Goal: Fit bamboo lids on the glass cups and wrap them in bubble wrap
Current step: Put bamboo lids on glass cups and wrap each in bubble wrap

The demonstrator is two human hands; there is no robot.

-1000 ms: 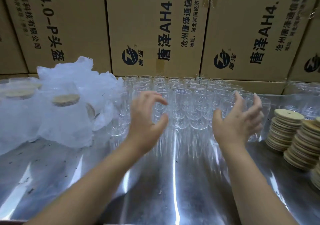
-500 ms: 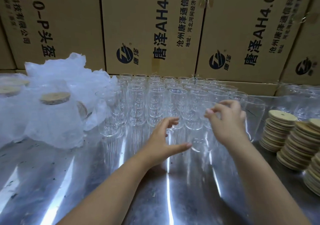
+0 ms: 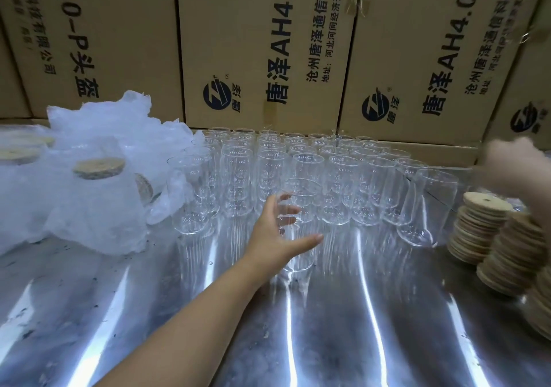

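One clear glass cup point(image 3: 308, 195) stands upright on the shiny metal table point(image 3: 343, 327), just in front of the rows of several empty glass cups point(image 3: 343, 175). My left hand point(image 3: 272, 234) grips this cup from the left; its fingers show through the glass and the thumb lies across the front. At the far right, above the stacks of round bamboo lids point(image 3: 484, 207), my right hand point(image 3: 512, 163) is a motion blur, so its fingers cannot be read. No lid is on the held cup.
Cups wrapped in bubble wrap point(image 3: 98, 207), with bamboo lids on top, are bunched at the left. A tilted empty cup point(image 3: 429, 207) leans next to the lid stacks. Printed cardboard boxes point(image 3: 262, 49) wall off the back.
My right hand let go of the cup and swung right, over the lid stacks. My left hand closed round the cup, which now stands in front of the rows.
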